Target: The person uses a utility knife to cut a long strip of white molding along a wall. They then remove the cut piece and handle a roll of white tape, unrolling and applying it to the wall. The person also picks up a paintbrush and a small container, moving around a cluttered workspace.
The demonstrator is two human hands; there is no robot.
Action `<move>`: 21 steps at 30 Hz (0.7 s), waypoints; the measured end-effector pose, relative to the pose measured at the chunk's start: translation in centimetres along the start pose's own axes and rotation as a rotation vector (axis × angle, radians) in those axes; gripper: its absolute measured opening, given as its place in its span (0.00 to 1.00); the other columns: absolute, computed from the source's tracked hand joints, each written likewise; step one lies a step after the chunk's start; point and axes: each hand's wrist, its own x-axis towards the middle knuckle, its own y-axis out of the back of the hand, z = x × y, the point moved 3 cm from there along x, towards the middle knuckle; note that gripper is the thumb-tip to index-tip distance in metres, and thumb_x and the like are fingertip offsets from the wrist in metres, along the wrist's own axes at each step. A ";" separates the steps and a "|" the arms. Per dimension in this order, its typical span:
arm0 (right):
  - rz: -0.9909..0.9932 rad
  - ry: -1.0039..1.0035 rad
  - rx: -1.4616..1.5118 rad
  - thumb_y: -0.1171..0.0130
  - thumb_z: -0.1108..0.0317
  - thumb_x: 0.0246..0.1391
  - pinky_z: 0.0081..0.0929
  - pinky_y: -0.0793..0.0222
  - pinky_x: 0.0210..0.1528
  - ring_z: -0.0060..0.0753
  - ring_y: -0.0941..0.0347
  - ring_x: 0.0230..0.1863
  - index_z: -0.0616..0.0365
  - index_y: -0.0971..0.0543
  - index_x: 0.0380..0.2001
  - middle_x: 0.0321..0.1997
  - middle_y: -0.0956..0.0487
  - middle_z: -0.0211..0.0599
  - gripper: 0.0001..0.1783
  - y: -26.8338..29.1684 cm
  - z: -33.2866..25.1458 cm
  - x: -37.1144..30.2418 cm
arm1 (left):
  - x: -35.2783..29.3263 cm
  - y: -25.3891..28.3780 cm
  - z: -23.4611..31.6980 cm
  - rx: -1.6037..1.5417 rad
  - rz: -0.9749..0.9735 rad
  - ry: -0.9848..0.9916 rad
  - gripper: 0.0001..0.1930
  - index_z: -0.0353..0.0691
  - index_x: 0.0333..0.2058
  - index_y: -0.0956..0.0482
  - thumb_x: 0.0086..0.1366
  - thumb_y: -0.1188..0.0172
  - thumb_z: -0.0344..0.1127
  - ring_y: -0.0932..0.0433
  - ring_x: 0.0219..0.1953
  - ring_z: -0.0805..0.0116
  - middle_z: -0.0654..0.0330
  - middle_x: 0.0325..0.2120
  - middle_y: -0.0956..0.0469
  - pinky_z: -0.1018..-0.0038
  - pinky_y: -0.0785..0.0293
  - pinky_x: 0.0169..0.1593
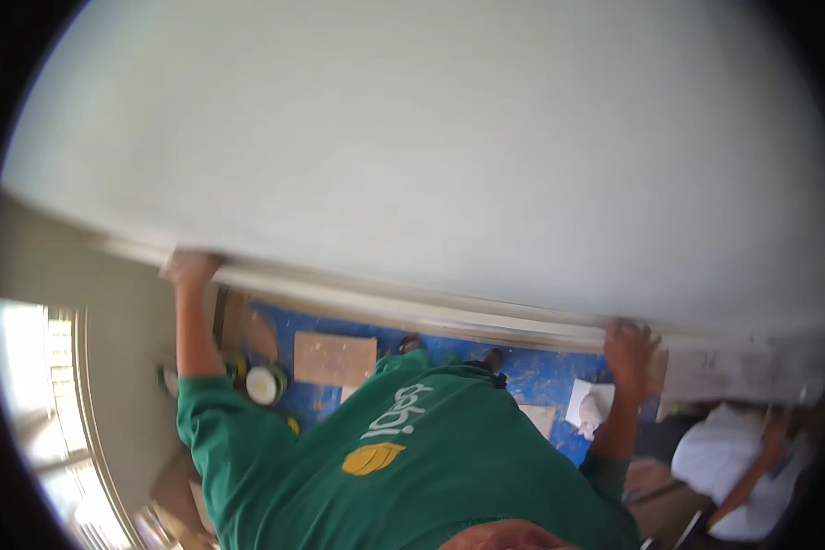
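A long white strip [385, 305], like a trim board, runs from left to right along the lower edge of a large pale flat surface [449, 156]. My left hand [192, 266], blurred, is closed around the strip near its left end. Farther right, my right hand [631, 346] has its fingers curled at the same strip, towards its right part. Both arms reach up and apart from my green shirt [458, 440]. The fingertips of both hands are partly hidden or smeared, and the strip itself is slightly blurred.
Below me lies a blue floor covering [431, 353] with a brown rectangular board [333, 358] and a white sheet [588, 403]. Round tubs [264, 386] stand at the left, near a bright window [46, 385]. Another person in a white shirt [733, 467] is at the lower right.
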 end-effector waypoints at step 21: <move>-0.085 -0.429 0.103 0.52 0.57 0.53 0.79 0.64 0.63 0.68 0.43 0.64 0.57 0.18 0.47 0.59 0.29 0.53 0.24 -6.3 32.5 9.2 | -36.1 5.4 44.9 -0.754 0.112 -1.228 0.27 0.47 0.55 0.23 0.61 0.41 0.55 0.25 0.56 0.55 0.53 0.47 0.19 0.58 0.30 0.57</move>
